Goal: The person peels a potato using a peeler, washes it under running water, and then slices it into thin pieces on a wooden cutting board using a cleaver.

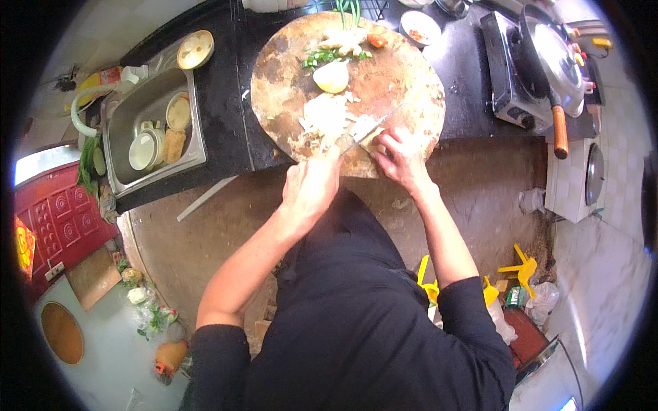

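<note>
My left hand grips the handle of a kitchen knife, its blade slanting up and to the right over a round wooden chopping board. Beside the blade, the bent fingers of my right hand press on a pale vegetable piece, partly hidden by them. A heap of white slivers lies left of the knife, washed out by glare. Farther back sit a pale halved vegetable, chopped green herbs, knobbly ginger and an orange-red piece.
On the left, a steel sink holds bowls; another bowl rests on its rim. A white bowl with red bits stands behind the board. To the right, a wok sits on a gas stove, its wooden handle jutting forward.
</note>
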The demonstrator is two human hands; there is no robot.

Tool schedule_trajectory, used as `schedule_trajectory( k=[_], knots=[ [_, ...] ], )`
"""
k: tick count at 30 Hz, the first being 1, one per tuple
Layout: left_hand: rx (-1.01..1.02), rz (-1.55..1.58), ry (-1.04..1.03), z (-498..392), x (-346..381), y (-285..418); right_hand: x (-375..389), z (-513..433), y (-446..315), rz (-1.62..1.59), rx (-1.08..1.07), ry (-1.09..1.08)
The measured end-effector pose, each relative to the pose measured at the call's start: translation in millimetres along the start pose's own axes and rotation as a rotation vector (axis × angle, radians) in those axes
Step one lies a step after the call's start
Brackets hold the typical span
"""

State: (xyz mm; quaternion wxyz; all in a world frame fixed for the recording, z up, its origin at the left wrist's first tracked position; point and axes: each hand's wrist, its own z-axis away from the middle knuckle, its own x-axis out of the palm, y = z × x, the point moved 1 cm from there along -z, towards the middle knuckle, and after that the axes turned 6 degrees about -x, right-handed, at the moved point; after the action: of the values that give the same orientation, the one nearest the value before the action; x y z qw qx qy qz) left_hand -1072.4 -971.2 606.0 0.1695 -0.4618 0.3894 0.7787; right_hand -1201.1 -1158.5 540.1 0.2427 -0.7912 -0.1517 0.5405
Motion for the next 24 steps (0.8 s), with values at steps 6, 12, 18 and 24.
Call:
schedule_trajectory(
  k=[6, 12, 18, 24],
  knots=[
    [0.046, 0.033, 0.027, -6, 6, 3, 0, 2, 0, 0.030, 0.030, -0.015],
    [0.004, 0.033, -0.070, -7, 4, 9, 1, 6, -1, 0.015, -0.016, 0.041],
    [-0.004, 0.019, -0.017, -9, 4, 11, 3, 9, -3, 0.024, -0.002, 0.055],
    [0.050, 0.058, 0.035, -12, 8, 10, 5, 13, -4, 0.033, -0.013, 0.101]
  ],
)
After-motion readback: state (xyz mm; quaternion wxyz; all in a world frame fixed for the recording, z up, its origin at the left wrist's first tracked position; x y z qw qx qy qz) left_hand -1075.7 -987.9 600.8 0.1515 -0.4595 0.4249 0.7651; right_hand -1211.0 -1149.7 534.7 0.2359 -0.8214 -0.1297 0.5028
